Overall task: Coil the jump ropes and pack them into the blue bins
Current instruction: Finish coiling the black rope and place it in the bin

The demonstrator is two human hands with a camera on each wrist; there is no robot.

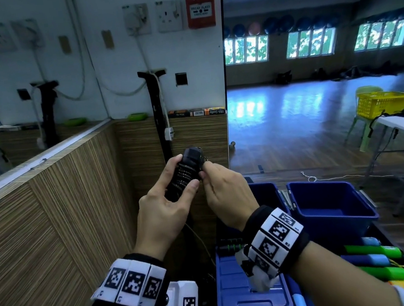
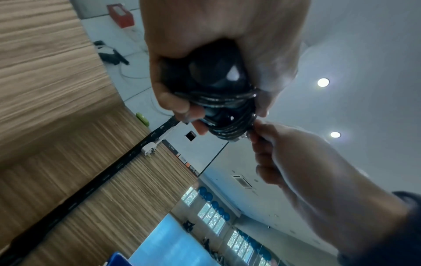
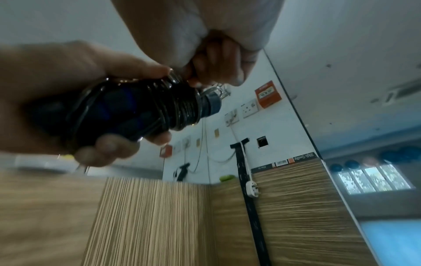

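Rope (image 1: 182, 175), black and wound in tight turns round its dark handles, sat up in front of the chest, over the gap between the wood panel (image 1: 48, 213) and the bins. Left hand (image 1: 163, 210) had the bundle wrapped up, thumb across the coils on the near side, fingers curled round the far side; the left wrist view showed those fingers (image 2: 173, 102) clamped on the handles' ends. Right hand (image 1: 227, 193) came in from the right, fingers bunched and pinching the rope at the top of the coil, right by a small metal fitting (image 3: 216, 91). Right wrist view caught the coils (image 3: 180, 108) stacked close near the handle tip. Below the hands, a blue bin (image 1: 332, 202) stood open, well apart from the bundle. Nearer in, a second bin (image 1: 241, 290) held dark handles with green bands (image 1: 231, 248). To the right lay more ropes with green and blue handles (image 1: 374, 258). Behind, a fire alarm (image 1: 201, 9) on the white wall, a yellow basket (image 1: 380, 103) across the room.
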